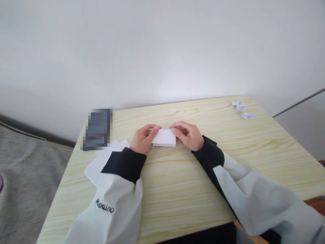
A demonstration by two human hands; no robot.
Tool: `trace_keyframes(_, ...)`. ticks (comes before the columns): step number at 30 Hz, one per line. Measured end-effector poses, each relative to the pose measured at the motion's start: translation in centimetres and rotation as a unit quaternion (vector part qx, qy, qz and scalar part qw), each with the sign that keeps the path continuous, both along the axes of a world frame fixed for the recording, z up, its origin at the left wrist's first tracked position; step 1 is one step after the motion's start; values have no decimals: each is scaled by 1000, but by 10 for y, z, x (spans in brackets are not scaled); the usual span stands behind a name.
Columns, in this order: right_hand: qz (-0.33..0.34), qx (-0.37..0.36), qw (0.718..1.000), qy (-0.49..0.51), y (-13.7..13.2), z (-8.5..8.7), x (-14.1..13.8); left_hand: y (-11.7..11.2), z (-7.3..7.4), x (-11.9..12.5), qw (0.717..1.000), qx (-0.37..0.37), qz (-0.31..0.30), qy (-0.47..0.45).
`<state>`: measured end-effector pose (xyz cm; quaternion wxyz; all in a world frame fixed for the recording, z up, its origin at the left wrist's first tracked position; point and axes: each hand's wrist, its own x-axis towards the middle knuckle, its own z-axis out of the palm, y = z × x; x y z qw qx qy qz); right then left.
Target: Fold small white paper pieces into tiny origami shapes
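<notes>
A small white sheet of folded paper (164, 137) is held between my two hands above the middle of the table. My left hand (145, 137) pinches its left end, thumb on top near the upper corner. At the right end, my right hand (187, 135) grips the paper the same way, thumb and fingers closed on it. A lower layer shows as a thin strip below the front edge of the fold. The fingers behind the paper are partly hidden.
Loose white paper sheets (95, 168) lie at the left, partly under my left sleeve. Beyond them sits a dark, blurred flat object (98, 130). Several small folded paper pieces (248, 116) rest at the far right of the wooden table (177, 189). A white wall (162, 51) borders the back edge.
</notes>
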<state>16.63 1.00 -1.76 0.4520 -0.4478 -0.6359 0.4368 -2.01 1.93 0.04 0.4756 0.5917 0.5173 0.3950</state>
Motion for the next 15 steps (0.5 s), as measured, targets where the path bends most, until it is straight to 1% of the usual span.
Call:
trace_keyframes(6, -9, 6, 1000, -14, 1, -1, 0, -1, -1, 1, 999, -36, -16, -38)
trace_keyframes(15, -4, 21, 1000, -20, 1, -3, 1, 0, -5, 0, 998, -30, -30, -48)
